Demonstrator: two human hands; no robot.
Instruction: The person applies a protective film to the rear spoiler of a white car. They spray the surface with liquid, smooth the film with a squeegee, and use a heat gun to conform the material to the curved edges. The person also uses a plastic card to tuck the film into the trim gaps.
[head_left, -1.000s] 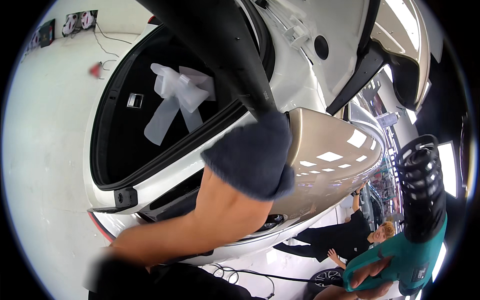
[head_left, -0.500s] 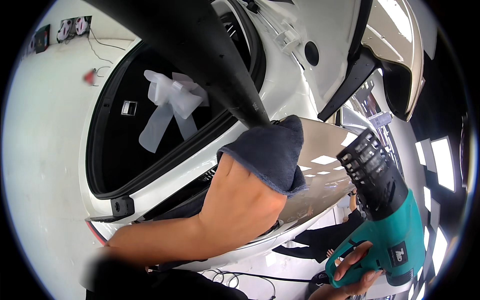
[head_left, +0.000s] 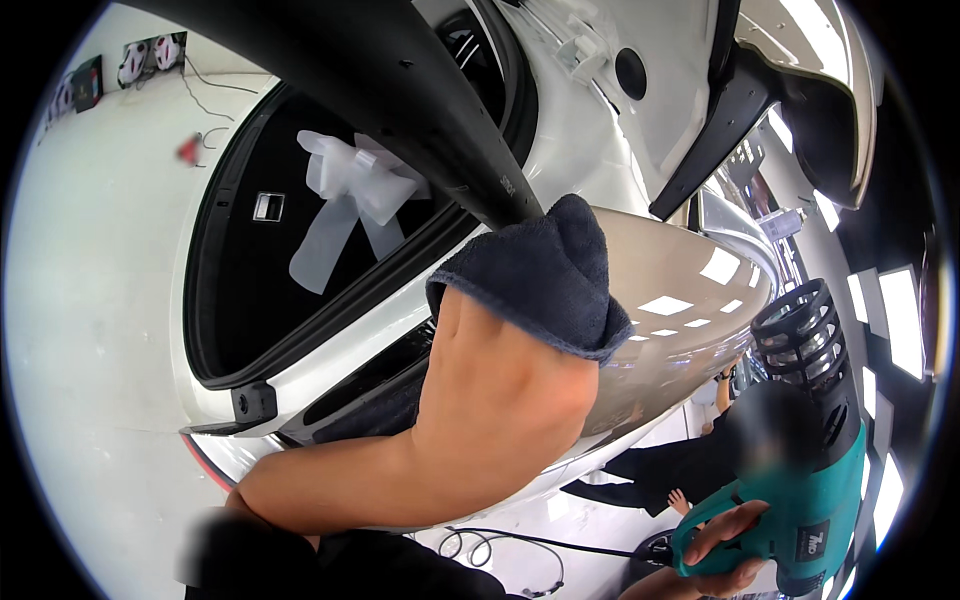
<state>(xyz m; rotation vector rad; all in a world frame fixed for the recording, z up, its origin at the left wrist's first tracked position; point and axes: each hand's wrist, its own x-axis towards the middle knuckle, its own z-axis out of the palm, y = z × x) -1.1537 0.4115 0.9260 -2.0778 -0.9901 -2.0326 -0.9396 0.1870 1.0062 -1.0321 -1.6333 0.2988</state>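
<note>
A folded dark grey microfibre towel (head_left: 535,270) covers the fingers of my left hand (head_left: 510,365), which holds it against the end of a long black trim piece (head_left: 440,130) at the car body. The fingers themselves are hidden under the cloth. At the lower right my right hand (head_left: 730,545) grips the handle of a teal heat gun (head_left: 835,480). The gun's black caged nozzle (head_left: 800,335) points upward, beside the glossy beige body panel (head_left: 680,270) and apart from it.
The car's open luggage space (head_left: 250,300) holds a crumpled translucent plastic sheet (head_left: 360,185). A raised panel with a black bracket (head_left: 720,130) is at the upper right. Another person in dark clothes (head_left: 660,470) stands beyond the bumper. A black cable (head_left: 540,541) runs over the floor.
The heat gun has moved right and lower, farther from the towel. My left hand and the towel appear slightly shifted right, and the view has shifted a little.
</note>
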